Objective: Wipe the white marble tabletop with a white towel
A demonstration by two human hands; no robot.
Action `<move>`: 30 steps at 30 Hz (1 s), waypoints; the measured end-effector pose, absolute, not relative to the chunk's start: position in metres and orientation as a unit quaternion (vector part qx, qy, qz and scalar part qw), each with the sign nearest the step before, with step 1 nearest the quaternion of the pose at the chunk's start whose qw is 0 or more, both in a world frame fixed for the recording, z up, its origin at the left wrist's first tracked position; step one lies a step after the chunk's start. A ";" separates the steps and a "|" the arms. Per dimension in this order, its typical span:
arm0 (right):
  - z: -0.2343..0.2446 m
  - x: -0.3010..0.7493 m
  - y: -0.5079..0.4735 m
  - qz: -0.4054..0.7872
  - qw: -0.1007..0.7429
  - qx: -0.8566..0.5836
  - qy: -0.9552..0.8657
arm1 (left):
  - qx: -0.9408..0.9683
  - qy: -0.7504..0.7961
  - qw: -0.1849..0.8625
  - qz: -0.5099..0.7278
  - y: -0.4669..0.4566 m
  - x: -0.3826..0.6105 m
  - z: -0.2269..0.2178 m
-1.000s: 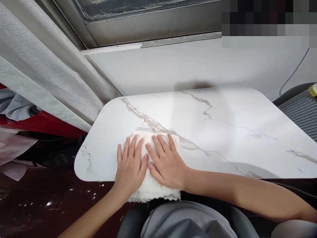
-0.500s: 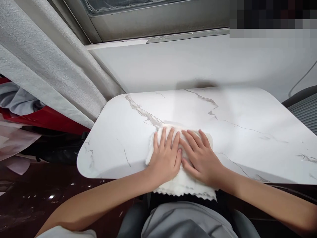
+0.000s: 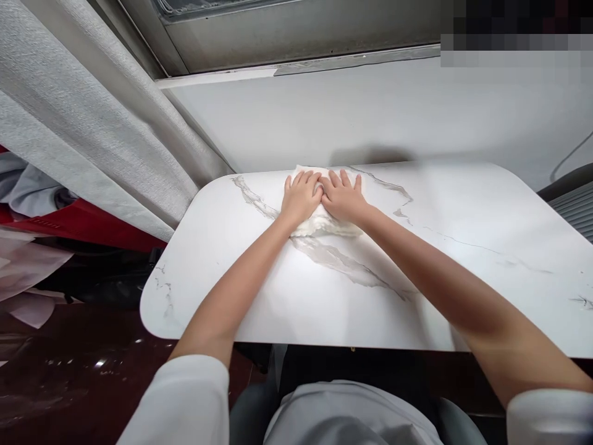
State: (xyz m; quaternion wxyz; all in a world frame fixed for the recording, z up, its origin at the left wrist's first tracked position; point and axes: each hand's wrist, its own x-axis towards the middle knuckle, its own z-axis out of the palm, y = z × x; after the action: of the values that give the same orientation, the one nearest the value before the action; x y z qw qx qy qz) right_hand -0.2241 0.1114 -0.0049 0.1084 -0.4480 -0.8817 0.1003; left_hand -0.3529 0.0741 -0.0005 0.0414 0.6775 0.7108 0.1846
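Note:
A cream-white cloth with a wavy edge lies on the white marble-patterned table, close to its far edge. My left hand rests flat on the cloth's left part, fingers pointing away from me. Beside it, my right hand presses on the right part with its fingers spread. The two hands meet near the thumbs, over the middle of the cloth. Both arms are stretched forward across the tabletop, and the palms hide much of the cloth.
Behind the table rises a white wall panel below a metal window frame. A grey curtain hangs at the left, touching the table's corner area. Red fabric shows beyond it. At the right edge is a ribbed grey object.
Both hands and the cloth have slid forward, from the table's near edge to near its far edge. The cloth no longer hangs over the near edge and looks more bunched.

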 end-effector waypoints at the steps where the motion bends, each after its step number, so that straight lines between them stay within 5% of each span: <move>1: -0.005 -0.230 0.120 0.110 0.115 -0.462 -0.872 | 0.671 0.715 0.037 0.190 0.084 -0.355 -0.001; 17: -0.011 -0.235 0.179 0.095 0.203 -0.466 -0.856 | 0.648 0.745 -0.040 0.152 0.150 -0.349 -0.002; 30: -0.011 -0.148 0.189 0.059 0.176 -0.480 -0.858 | 0.640 0.746 -0.047 0.177 0.152 -0.261 -0.007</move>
State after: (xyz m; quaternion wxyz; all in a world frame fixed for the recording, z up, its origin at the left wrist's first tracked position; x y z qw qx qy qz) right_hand -0.1479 0.1888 -0.0112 0.1759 -0.4797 -0.8576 0.0587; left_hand -0.2605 0.1524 -0.0071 -0.0472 0.6400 0.7463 0.1766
